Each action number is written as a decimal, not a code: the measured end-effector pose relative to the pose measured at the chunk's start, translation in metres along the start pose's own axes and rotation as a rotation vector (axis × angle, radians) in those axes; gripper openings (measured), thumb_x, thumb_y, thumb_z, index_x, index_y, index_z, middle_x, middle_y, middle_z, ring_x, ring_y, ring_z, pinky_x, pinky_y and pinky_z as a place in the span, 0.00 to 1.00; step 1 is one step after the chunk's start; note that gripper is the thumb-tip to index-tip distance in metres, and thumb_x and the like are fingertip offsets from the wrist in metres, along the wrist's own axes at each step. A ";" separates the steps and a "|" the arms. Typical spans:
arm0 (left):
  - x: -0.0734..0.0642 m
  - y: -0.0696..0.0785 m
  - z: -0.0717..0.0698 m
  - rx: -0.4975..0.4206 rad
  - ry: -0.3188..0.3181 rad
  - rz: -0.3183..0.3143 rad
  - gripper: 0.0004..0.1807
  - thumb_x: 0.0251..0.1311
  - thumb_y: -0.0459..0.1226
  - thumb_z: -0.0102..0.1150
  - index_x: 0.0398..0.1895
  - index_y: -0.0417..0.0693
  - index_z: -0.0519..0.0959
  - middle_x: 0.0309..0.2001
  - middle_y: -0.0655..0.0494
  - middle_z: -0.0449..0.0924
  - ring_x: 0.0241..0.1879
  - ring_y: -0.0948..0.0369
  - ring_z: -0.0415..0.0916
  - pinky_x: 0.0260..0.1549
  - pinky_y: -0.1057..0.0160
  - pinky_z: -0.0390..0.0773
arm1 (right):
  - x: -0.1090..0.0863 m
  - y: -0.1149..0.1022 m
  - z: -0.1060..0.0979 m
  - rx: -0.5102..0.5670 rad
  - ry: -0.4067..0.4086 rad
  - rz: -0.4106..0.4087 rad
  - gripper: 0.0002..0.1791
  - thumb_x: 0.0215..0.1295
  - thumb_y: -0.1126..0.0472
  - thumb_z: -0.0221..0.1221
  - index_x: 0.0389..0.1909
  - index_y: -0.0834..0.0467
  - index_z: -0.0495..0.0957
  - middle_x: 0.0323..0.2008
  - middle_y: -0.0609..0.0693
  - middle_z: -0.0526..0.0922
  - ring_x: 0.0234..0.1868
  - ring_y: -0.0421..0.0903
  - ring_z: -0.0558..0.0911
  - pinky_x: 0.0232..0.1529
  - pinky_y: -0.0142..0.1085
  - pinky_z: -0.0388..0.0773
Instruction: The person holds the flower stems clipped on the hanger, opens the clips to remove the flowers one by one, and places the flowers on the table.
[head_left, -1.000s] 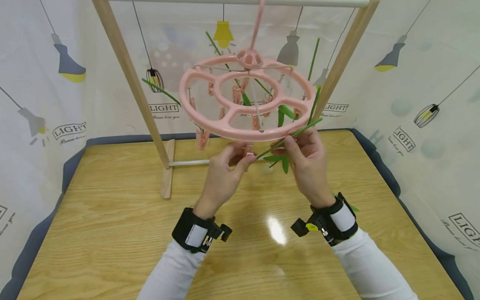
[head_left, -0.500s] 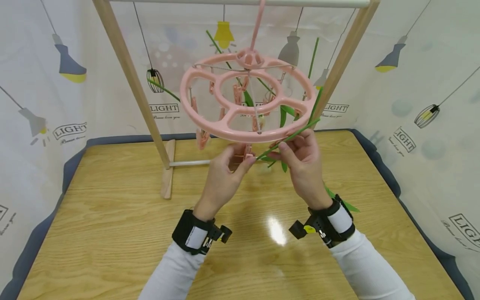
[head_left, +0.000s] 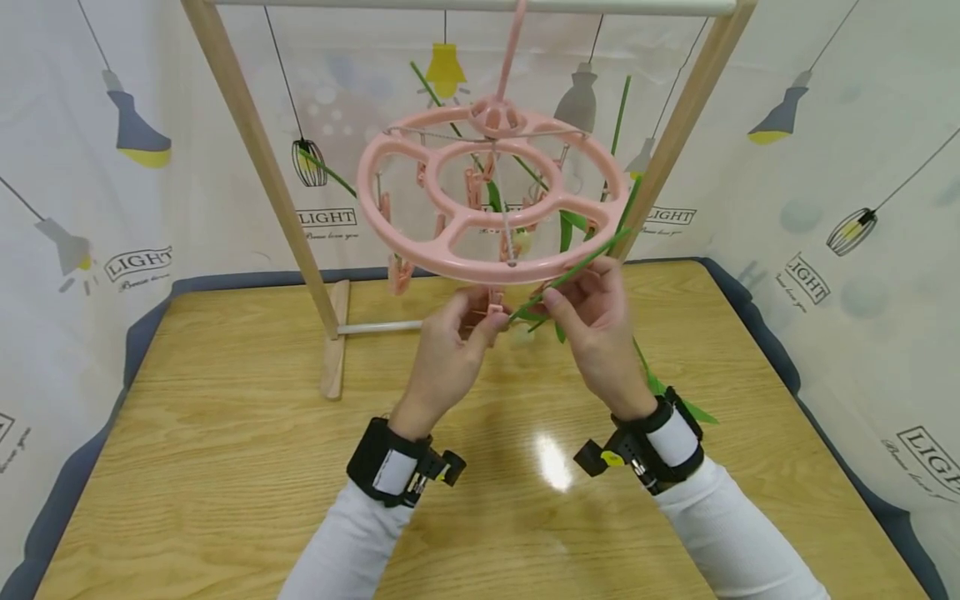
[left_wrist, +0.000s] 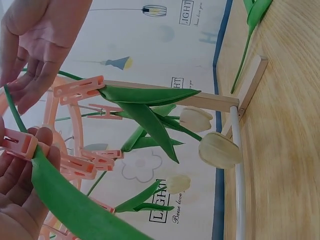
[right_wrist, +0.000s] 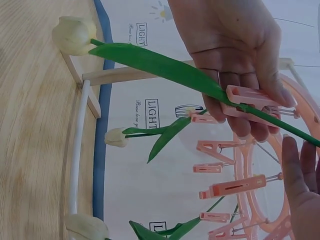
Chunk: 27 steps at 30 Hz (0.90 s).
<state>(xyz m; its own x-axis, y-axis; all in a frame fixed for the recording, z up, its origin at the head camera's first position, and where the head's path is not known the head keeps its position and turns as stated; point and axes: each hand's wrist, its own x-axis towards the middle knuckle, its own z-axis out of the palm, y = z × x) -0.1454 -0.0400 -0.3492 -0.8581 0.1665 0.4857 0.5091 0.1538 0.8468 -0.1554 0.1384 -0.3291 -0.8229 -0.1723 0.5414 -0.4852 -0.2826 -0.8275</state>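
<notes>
My left hand (head_left: 450, 358) pinches a pink clothespin (right_wrist: 252, 97) that hangs from the front of the pink ring-shaped drying hanger (head_left: 465, 267). Across that clothespin's jaws runs the green stem of a white artificial tulip (right_wrist: 75, 35), its bloom pointing down toward the table. My right hand (head_left: 600, 333) pinches the stem (head_left: 588, 262) between thumb and fingers, just right of the clothespin. Whether the clothespin is fully closed on the stem cannot be told. Other white tulips (left_wrist: 220, 150) hang bloom-down from further clothespins on the hanger.
A wooden stand (head_left: 255, 158) with a white top rail (head_left: 637, 6) carries the hanger. Another tulip (head_left: 697, 411) lies on the wooden table (head_left: 225, 483) by my right wrist. A printed curtain (head_left: 825, 333) surrounds the table.
My right hand has slid left and slightly down along the stem, closer to the clothespin. The left hand stays almost in place. More of the tulip lying on the table shows.
</notes>
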 end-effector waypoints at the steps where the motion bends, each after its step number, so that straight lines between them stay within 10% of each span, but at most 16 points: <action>1: 0.000 0.000 0.000 0.002 0.003 -0.001 0.15 0.69 0.34 0.56 0.55 0.35 0.74 0.41 0.42 0.82 0.34 0.56 0.81 0.33 0.67 0.83 | 0.000 0.000 0.000 -0.002 -0.005 0.006 0.20 0.71 0.73 0.52 0.57 0.51 0.63 0.47 0.48 0.77 0.46 0.43 0.81 0.48 0.35 0.84; 27: 0.002 -0.003 -0.003 0.003 -0.018 0.019 0.09 0.72 0.34 0.50 0.46 0.35 0.74 0.32 0.44 0.78 0.25 0.61 0.70 0.25 0.69 0.73 | 0.001 0.004 0.006 -0.016 -0.015 0.004 0.20 0.72 0.75 0.48 0.56 0.50 0.61 0.47 0.49 0.78 0.44 0.43 0.82 0.44 0.39 0.86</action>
<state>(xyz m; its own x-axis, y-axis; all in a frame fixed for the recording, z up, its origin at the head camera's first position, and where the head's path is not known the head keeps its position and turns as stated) -0.1488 -0.0429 -0.3497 -0.8472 0.1866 0.4974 0.5252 0.1532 0.8371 -0.1565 0.1315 -0.3311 -0.8205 -0.1872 0.5401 -0.4868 -0.2666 -0.8319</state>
